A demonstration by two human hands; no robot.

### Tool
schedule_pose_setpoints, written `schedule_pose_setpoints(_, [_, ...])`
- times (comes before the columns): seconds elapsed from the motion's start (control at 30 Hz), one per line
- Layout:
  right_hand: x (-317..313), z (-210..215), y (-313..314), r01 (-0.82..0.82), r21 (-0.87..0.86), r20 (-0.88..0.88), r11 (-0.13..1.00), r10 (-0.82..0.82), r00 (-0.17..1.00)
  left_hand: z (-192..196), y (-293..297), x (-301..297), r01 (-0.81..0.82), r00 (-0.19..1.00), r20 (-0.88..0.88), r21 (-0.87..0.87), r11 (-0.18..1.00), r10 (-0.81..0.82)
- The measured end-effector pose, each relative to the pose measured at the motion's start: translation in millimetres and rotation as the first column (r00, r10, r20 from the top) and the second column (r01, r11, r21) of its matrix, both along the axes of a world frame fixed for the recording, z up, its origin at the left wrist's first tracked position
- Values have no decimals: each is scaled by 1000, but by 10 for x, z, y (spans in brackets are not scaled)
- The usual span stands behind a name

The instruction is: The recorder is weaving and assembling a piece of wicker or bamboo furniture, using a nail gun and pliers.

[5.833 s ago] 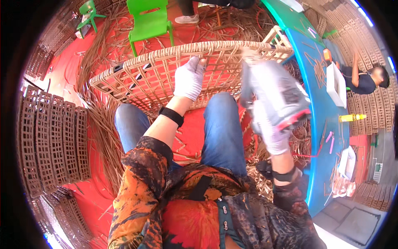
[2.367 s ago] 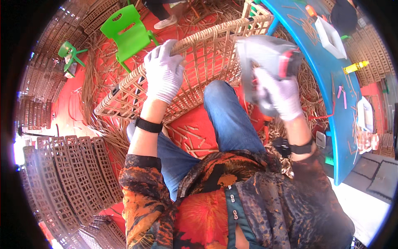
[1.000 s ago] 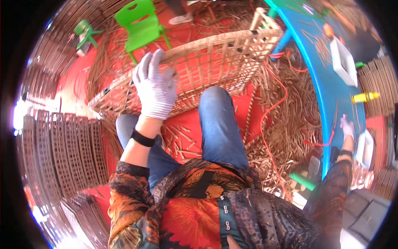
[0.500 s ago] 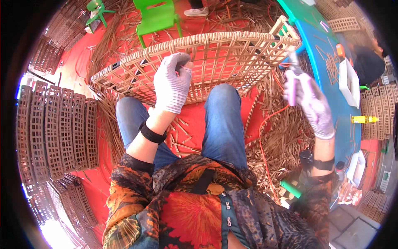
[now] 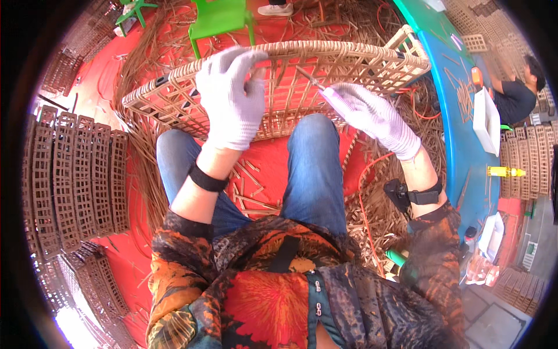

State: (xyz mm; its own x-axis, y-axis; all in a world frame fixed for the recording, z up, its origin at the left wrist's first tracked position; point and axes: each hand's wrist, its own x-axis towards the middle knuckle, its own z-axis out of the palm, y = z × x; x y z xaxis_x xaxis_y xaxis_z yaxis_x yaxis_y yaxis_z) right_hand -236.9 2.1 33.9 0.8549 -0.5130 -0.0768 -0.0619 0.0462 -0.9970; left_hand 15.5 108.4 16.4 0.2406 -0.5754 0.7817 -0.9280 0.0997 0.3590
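A large woven basket frame [image 5: 349, 67] of tan strips over dark bars leans across the space beyond my knees. My left hand [image 5: 229, 99], in a white knit glove, is curled over its near rim left of centre. The fingers bend over the top and the thumb comes up below; whether a loose strip is pinched there is hidden. My right hand [image 5: 369, 116], also gloved, is closed round purple-handled shears [image 5: 317, 84]. Their thin metal tip points left toward the open lattice, and I cannot tell if it touches the weave.
Brown strips [image 5: 383, 203] litter the red floor on the right. A blue table [image 5: 465, 157] on the right bears white trays and a yellow bottle [image 5: 505, 171]. Woven panels [image 5: 75, 180] stand stacked at left. A green chair [image 5: 221, 26] stands beyond; a person [image 5: 514, 96] sits far right.
My right hand has swung left with the shears, from beside the table to the basket's middle. My left hand has shifted slightly left and up along the rim.
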Motion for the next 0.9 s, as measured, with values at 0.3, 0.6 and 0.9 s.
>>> schedule_pose_setpoints(0.3, [-1223, -166, 25, 377, -740, -20, 557, -579, 815, 215, -402, 439, 67, 986, 109, 434, 898, -126])
schedule_pose_setpoints(0.6, [-3531, -392, -201, 216, -960, -206, 176, -970, -128, 248, -447, 501, 117, 989, 12, 532, 838, -145])
schedule_pose_setpoints(0.9, [-3536, -497, -60, -169, -919, -184, 356, -767, -614, 225, -367, 372, 166, 985, -17, 377, 911, -173])
